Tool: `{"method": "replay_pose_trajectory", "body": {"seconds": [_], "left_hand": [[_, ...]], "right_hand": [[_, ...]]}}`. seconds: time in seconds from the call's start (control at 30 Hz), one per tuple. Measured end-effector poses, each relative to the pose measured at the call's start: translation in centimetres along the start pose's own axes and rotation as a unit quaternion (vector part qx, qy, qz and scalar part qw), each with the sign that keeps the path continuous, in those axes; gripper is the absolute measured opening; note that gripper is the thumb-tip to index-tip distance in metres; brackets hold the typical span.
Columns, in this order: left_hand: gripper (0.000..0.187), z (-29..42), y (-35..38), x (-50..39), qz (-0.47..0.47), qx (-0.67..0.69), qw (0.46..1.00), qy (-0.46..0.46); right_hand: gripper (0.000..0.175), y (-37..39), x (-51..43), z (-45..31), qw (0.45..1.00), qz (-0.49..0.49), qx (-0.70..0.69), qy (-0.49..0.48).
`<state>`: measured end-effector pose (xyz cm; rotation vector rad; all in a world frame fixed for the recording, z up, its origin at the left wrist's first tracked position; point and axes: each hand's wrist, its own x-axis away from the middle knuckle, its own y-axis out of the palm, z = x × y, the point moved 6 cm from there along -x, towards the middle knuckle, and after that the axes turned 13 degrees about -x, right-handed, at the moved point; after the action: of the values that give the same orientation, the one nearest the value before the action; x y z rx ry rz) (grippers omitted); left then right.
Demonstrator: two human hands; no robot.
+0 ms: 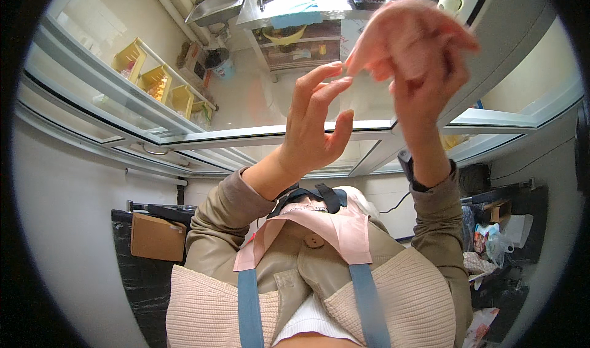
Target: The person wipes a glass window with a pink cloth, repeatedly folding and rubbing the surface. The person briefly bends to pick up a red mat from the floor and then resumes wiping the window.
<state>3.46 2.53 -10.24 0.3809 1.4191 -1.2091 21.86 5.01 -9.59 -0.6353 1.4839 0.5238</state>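
My right hand (426,92) is raised at the upper right and grips a bunched pink cloth (405,36), which is blurred at its edges. Left of it, my left hand (315,117) is raised with thumb and fingers apart, its fingertips close to the cloth's lower left corner; whether they touch is unclear. Behind both hands stands a glass partition with a white metal frame (276,135).
Beyond the glass are a steel counter (251,18) with a sink (219,6), a blue cloth (297,18), a bucket (221,64) and yellow storage bins (154,83). A cardboard box (158,237) lies at the lower left; plastic bags (498,246) lie at the right.
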Motion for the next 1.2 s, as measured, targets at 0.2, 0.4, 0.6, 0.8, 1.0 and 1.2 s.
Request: {"method": "replay_pose_trajectory", "body": {"seconds": [0.2, 0.4, 0.6, 0.8, 1.0, 1.2], "left_hand": [[0.036, -3.1, -3.0, 1.3, 0.056, -0.005, 0.997, -0.045], [0.036, -5.7, -5.5, 2.7, 0.084, -0.023, 0.994, -0.059], [0.036, -7.4, -7.6, 3.9, 0.089, -0.041, 0.993, -0.069], [0.036, -9.0, -9.4, 5.0, 0.087, -0.047, 0.991, -0.088], [0.041, -10.7, -11.2, 6.1, 0.120, -0.051, 0.987, -0.096], [0.040, -11.7, -12.8, 7.1, 0.105, -0.059, 0.987, -0.102]], "right_hand": [[0.060, 2.1, -1.3, -2.8, 0.998, 0.036, 0.058, 0.004], [0.024, 7.2, 0.9, -8.3, 0.975, -0.096, -0.187, 0.079], [0.056, 5.6, -3.3, -6.0, 0.999, 0.004, 0.031, -0.038], [0.048, 8.2, -3.8, -8.4, 1.000, 0.007, -0.009, -0.016], [0.023, 13.3, 0.1, -14.8, 0.985, -0.141, -0.093, -0.046], [0.049, 11.9, -5.0, -13.0, 0.997, -0.066, -0.002, -0.040]]}}
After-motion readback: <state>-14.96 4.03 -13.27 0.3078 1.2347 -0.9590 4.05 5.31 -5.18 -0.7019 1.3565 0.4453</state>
